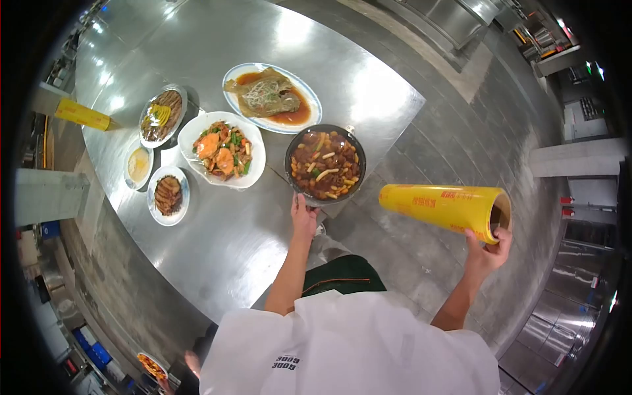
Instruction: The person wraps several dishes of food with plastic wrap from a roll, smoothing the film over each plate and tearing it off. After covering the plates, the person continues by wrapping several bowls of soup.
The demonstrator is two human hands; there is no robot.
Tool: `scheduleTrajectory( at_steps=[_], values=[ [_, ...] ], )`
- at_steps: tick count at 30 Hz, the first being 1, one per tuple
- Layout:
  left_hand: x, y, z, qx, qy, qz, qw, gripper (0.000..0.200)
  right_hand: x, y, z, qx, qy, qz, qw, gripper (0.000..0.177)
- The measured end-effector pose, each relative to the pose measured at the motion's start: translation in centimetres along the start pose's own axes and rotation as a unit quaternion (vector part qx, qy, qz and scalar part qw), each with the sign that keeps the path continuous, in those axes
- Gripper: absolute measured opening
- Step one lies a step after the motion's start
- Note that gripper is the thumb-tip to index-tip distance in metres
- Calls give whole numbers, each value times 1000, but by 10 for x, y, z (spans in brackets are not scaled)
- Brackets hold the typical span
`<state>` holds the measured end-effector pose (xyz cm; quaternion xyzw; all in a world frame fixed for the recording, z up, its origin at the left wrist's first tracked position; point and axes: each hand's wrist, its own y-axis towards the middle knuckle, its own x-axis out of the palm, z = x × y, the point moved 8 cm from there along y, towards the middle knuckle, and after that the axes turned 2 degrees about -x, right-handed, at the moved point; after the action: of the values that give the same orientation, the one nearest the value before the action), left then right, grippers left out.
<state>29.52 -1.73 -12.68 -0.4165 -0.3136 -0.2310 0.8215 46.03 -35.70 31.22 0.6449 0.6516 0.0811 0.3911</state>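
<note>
Reading left to right, we log a yellow roll (83, 114) at the left edge of the tabletop (197, 263), then a small bowl (129, 176), an oval plate (143, 122), a small plate (152, 197), a white bowl (257, 148) of shrimp and a fish platter (271, 124). Next comes a dark bowl (290, 176) of stew at the tabletop's corner side; whether its base rests there we cannot tell. Our left hand (305, 220) has its fingers closed on the near rim. Farther right, over the floor, our right hand (486, 253) grips the open end of a printed yellow tube (438, 207). Step in hand, we judge: steadying the bowl, tube held aside. Any move calls for a level rim and a clear tube.
</note>
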Motion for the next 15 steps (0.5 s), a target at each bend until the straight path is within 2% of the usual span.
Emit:
scheduleTrajectory(
  at_steps=[5,7,11,15],
  values=[
    [69,50,-58,-8,-67,35,997,38,1,6,-18,-15,-75,-10,997,52],
    [98,70,-77,-15,-74,65,995,38,7,11,-32,-61,-116,-43,990,50],
    [155,120,-110,-41,-124,58,990,42,1,15,-36,-50,-151,-50,986,53],
    [208,168,-125,-30,-140,67,987,47,-7,11,-27,10,-100,-38,994,58]
  ],
)
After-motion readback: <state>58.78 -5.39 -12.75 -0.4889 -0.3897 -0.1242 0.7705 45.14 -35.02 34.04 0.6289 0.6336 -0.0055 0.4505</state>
